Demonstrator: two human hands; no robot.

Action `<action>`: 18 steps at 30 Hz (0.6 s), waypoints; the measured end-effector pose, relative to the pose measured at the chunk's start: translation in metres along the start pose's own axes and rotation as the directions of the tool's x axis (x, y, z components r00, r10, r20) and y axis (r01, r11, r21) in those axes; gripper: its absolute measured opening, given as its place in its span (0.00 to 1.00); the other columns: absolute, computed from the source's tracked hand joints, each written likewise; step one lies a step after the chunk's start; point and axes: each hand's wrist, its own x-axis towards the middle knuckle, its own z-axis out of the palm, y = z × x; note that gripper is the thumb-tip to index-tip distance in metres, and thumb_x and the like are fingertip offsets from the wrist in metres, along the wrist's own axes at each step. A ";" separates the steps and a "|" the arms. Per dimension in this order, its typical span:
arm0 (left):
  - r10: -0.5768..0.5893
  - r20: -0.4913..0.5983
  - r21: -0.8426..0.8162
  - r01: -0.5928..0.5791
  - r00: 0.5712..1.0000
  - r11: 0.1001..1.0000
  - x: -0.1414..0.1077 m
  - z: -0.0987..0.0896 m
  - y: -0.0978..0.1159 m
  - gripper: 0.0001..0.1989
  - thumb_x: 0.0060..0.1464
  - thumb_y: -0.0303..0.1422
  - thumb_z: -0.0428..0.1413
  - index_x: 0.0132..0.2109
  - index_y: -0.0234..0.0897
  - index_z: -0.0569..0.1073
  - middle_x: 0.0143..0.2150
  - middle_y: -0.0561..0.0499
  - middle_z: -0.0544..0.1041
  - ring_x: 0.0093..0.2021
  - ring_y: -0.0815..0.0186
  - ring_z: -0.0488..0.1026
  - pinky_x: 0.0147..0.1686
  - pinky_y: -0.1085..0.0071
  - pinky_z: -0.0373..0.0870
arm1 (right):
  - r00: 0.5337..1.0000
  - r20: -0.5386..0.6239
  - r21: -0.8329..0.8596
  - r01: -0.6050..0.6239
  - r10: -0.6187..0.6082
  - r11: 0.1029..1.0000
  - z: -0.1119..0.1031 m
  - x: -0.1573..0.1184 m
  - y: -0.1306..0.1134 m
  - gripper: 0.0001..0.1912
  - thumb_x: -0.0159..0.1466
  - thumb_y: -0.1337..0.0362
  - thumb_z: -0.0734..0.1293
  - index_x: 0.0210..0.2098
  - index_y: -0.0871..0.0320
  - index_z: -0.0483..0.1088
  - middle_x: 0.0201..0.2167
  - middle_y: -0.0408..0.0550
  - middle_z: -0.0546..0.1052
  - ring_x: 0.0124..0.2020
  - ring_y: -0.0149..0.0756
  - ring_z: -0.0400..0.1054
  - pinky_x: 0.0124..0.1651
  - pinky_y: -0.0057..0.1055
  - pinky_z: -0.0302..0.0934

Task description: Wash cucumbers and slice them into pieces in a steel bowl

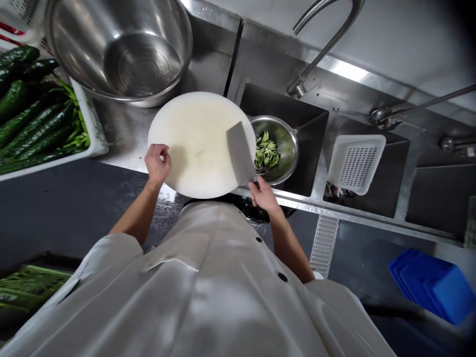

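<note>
My right hand (265,193) is wrapped round the dark handle of a cleaver (241,153). Its broad blade lies over the right part of a round white cutting board (197,144). At the board's left edge my left hand (158,162) is loosely curled, thumb and forefinger forming a small ring, and I see nothing in it. A faint greenish mark shows on the board's surface. Just right of the board, a metal bowl (288,158) holds cut green-and-pale cucumber pieces (267,151). The board covers part of that bowl's left side.
A large steel basin (145,59) stands behind the board. At the left, a white crate (94,126) holds whole cucumbers (40,129). Sinks with curved faucets (323,49) run to the right, one with a white perforated basket (357,163). Blue bins (431,285) are low at right.
</note>
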 end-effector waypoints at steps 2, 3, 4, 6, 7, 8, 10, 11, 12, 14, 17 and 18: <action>0.008 0.062 0.007 -0.008 0.998 1.000 -0.012 0.005 0.013 0.08 0.58 0.24 0.51 0.42 0.38 0.72 0.39 0.47 0.76 0.38 0.62 0.74 0.45 0.62 0.76 | 0.994 -0.104 0.083 -0.036 0.045 0.996 -0.027 0.007 0.022 0.18 0.74 0.52 0.56 0.57 0.54 0.63 0.18 0.33 0.67 0.16 0.35 0.64 0.27 0.30 0.62; 0.016 0.098 0.003 -0.016 0.995 1.000 -0.018 0.008 0.022 0.09 0.57 0.24 0.51 0.42 0.38 0.73 0.40 0.47 0.77 0.38 0.62 0.75 0.44 0.63 0.76 | 0.986 -0.158 0.077 -0.049 0.061 0.996 -0.040 0.009 0.031 0.17 0.74 0.52 0.57 0.55 0.54 0.64 0.19 0.34 0.68 0.16 0.35 0.65 0.28 0.30 0.62; 0.033 0.138 -0.007 -0.032 0.990 0.999 -0.022 0.011 0.032 0.10 0.57 0.25 0.51 0.43 0.38 0.74 0.41 0.46 0.77 0.38 0.62 0.75 0.44 0.63 0.77 | 0.973 -0.221 0.021 -0.065 0.069 0.998 -0.051 0.011 0.039 0.16 0.74 0.53 0.58 0.54 0.55 0.65 0.20 0.36 0.69 0.18 0.36 0.66 0.29 0.31 0.63; 0.108 0.236 -0.044 -0.100 0.966 0.994 -0.027 0.020 0.059 0.11 0.59 0.26 0.50 0.45 0.37 0.75 0.43 0.44 0.79 0.41 0.61 0.77 0.47 0.62 0.78 | 0.936 -0.348 -0.189 -0.128 0.056 0.973 -0.068 0.011 0.050 0.14 0.73 0.56 0.60 0.52 0.57 0.68 0.25 0.43 0.75 0.24 0.39 0.70 0.34 0.32 0.63; 0.166 0.294 -0.069 -0.152 0.941 0.986 -0.028 0.027 0.076 0.12 0.60 0.27 0.51 0.47 0.37 0.76 0.45 0.43 0.79 0.44 0.59 0.78 0.49 0.60 0.78 | 0.914 -0.404 -0.304 -0.176 0.040 0.936 -0.072 0.011 0.054 0.14 0.72 0.57 0.61 0.52 0.58 0.69 0.29 0.47 0.77 0.27 0.41 0.72 0.36 0.33 0.63; 0.238 0.360 -0.098 -0.217 0.902 0.971 -0.028 0.034 0.097 0.12 0.61 0.28 0.51 0.49 0.36 0.76 0.47 0.42 0.80 0.48 0.57 0.78 0.52 0.59 0.77 | 0.893 -0.449 -0.400 -0.227 0.026 0.888 -0.075 0.010 0.057 0.15 0.72 0.58 0.62 0.53 0.58 0.69 0.32 0.50 0.79 0.31 0.43 0.74 0.37 0.33 0.62; 0.419 0.496 -0.180 -0.382 0.761 0.907 -0.026 0.054 0.146 0.16 0.65 0.33 0.51 0.55 0.36 0.76 0.56 0.40 0.79 0.58 0.54 0.76 0.60 0.56 0.74 | 0.862 -0.507 -0.504 -0.314 0.019 0.805 -0.074 0.007 0.061 0.17 0.72 0.57 0.63 0.55 0.60 0.69 0.38 0.54 0.80 0.37 0.46 0.75 0.38 0.33 0.61; 0.515 0.554 -0.234 -0.472 0.654 0.850 -0.025 0.067 0.174 0.19 0.66 0.36 0.51 0.60 0.35 0.74 0.61 0.39 0.77 0.63 0.53 0.73 0.64 0.55 0.71 | 0.852 -0.523 -0.523 -0.341 0.021 0.781 -0.072 0.004 0.063 0.18 0.72 0.55 0.64 0.56 0.60 0.68 0.40 0.56 0.81 0.38 0.46 0.75 0.38 0.33 0.60; 0.604 0.597 -0.293 -0.558 0.528 0.777 -0.024 0.081 0.202 0.24 0.68 0.39 0.51 0.65 0.33 0.71 0.67 0.38 0.72 0.68 0.52 0.69 0.67 0.54 0.67 | 0.846 -0.532 -0.535 -0.358 0.024 0.765 -0.069 0.001 0.065 0.19 0.72 0.55 0.64 0.56 0.61 0.68 0.42 0.57 0.81 0.40 0.46 0.76 0.38 0.33 0.60; 0.717 0.640 -0.399 -0.677 0.278 0.619 -0.022 0.112 0.256 0.32 0.69 0.44 0.50 0.73 0.31 0.63 0.76 0.37 0.60 0.76 0.49 0.57 0.72 0.52 0.58 | 0.851 -0.526 -0.560 -0.358 0.014 0.748 -0.064 -0.006 0.069 0.19 0.72 0.55 0.64 0.56 0.62 0.67 0.45 0.58 0.81 0.42 0.46 0.76 0.38 0.32 0.60; 0.719 0.693 -0.465 -0.731 0.051 0.500 -0.018 0.157 0.312 0.39 0.69 0.49 0.50 0.77 0.31 0.55 0.80 0.38 0.49 0.81 0.50 0.44 0.76 0.51 0.47 | 0.876 -0.481 -0.599 -0.306 -0.027 0.740 -0.059 -0.020 0.076 0.21 0.72 0.56 0.65 0.58 0.63 0.64 0.49 0.61 0.80 0.43 0.45 0.77 0.39 0.31 0.60; 0.706 0.708 -0.476 -0.735 0.006 0.484 -0.016 0.170 0.323 0.40 0.69 0.50 0.50 0.77 0.32 0.54 0.80 0.39 0.48 0.81 0.50 0.43 0.76 0.51 0.45 | 0.883 -0.469 -0.605 -0.295 -0.031 0.739 -0.059 -0.024 0.078 0.21 0.73 0.56 0.64 0.59 0.63 0.63 0.49 0.62 0.80 0.43 0.45 0.77 0.39 0.31 0.60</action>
